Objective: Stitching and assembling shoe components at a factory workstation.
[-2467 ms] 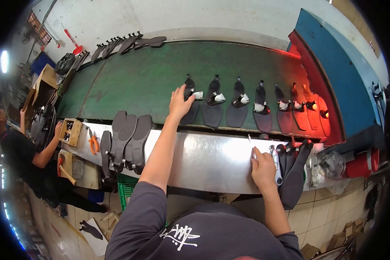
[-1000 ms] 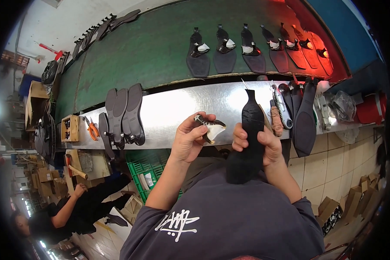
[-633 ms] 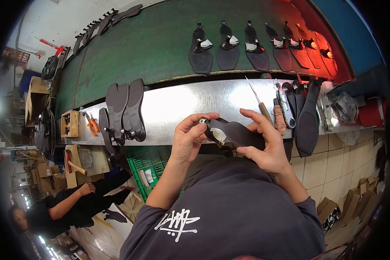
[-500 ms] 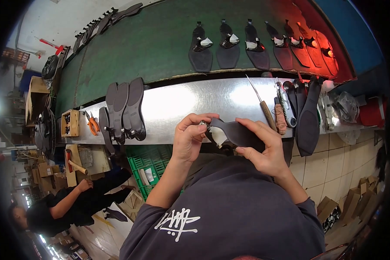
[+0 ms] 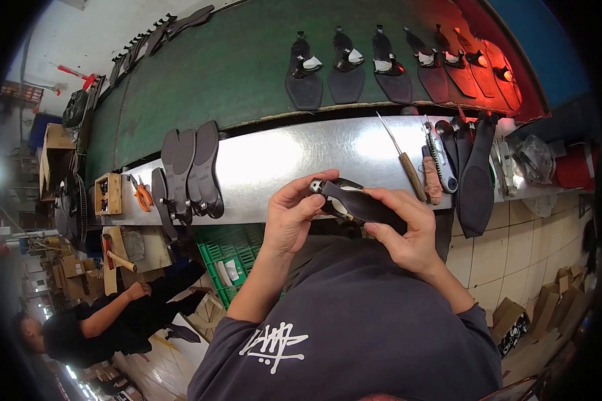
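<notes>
In front of my torso I hold a dark sandal (image 5: pixel 373 205), its sole tilted edge-on. My left hand (image 5: pixel 289 219) pinches its narrow end, where a shiny metal piece shows between thumb and fingers. Closed around the wider end is my right hand (image 5: pixel 411 230), thumb below and fingers above. A pale patch shows at the middle of the sandal, between the two hands; the strap is partly hidden. On the metal bench to the right lie an awl (image 5: pixel 409 170) with a wooden handle, a utility knife (image 5: pixel 441 157) and another dark sandal (image 5: pixel 476 177).
Several sandals (image 5: pixel 344 77) lie on the green work surface (image 5: pixel 214 73), the right ones under red light. Dark soles (image 5: pixel 204 174), orange-handled pliers (image 5: pixel 142 197) and a wooden box (image 5: pixel 118 194) sit at the bench's left. Below are a green crate (image 5: pixel 217 264) and a co-worker (image 5: pixel 107 321).
The sandal has turned in my hands, so less of the pale patch shows and the metal piece is more exposed. Both hands keep their hold.
</notes>
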`<state>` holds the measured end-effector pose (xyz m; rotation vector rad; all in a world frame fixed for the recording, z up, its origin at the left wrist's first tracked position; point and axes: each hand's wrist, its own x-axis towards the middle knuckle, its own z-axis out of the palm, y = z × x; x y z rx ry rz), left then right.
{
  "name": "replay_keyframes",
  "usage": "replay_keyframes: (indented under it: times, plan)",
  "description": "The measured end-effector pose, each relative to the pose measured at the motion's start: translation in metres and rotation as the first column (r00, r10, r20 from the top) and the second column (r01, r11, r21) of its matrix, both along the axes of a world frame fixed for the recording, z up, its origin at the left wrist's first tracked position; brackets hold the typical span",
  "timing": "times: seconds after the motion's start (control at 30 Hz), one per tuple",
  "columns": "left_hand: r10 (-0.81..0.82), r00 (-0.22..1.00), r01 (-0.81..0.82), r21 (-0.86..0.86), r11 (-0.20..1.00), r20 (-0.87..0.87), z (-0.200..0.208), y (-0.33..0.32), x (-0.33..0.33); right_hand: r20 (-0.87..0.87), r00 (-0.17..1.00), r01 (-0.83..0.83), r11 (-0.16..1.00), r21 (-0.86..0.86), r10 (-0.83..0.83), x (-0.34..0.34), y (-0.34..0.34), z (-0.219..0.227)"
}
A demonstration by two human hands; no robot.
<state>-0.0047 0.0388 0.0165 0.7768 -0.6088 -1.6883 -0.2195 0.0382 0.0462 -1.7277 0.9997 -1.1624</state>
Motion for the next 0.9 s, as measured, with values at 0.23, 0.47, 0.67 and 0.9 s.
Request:
replay_keyframes:
  times: [0.23, 0.47, 0.67, 0.9]
  plan:
    - [0.009, 1.0, -0.009, -0.008, 1.0, 0.0, -0.0015, -0.0013, -0.0001, 0.014, 1.0, -0.012, 1.0, 0.023, 0.012, 0.0005, -0.0003, -0.0002]
    - [0.006, 0.999, -0.006, -0.015, 1.0, 0.039, 0.0002, -0.0014, 0.0013, -0.01, 1.0, -0.023, 0.999, 0.026, 0.024, -0.0003, -0.0012, -0.0005]
    - [-0.001, 0.999, 0.001, -0.01, 1.0, 0.051, -0.0006, -0.0017, 0.0016, -0.019, 1.0, -0.019, 1.0, 0.01, 0.019, -0.0004, -0.0017, -0.0015]
    - [0.034, 0.995, -0.029, -0.053, 0.998, 0.097, -0.0043, -0.0014, -0.0001, -0.023, 1.0, -0.014, 1.0, 0.013, 0.014, 0.0002, -0.0017, -0.001]
